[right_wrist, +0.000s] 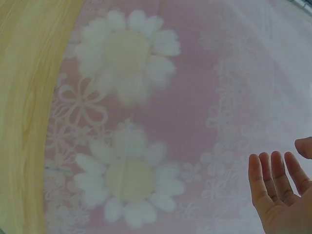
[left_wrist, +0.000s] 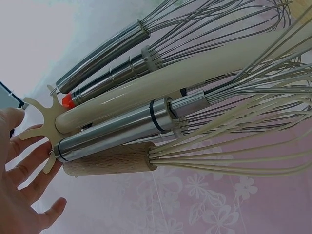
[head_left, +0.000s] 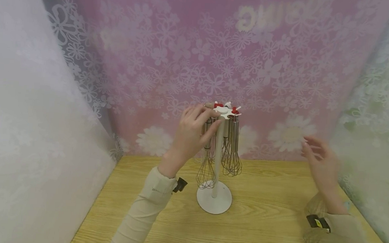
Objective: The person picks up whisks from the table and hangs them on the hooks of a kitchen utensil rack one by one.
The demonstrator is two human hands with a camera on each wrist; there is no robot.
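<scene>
A white stand with a round base and a star-shaped hook top holds several hanging whisks. Nearest in the left wrist view hang a steel-handled whisk with black bands and a wooden-handled whisk. My left hand is at the hook top, its fingers extended against the hooks and its thumb apart from the handles. Off to the right, my right hand is raised above the table with loosely bent fingers, holding nothing; the right wrist view also shows this hand.
Under the right forearm, whisk wires lie on the wooden table, partly hidden by the sleeve. A pink flowered sheet hangs behind the stand. Pale sheets close off the left side and the right side.
</scene>
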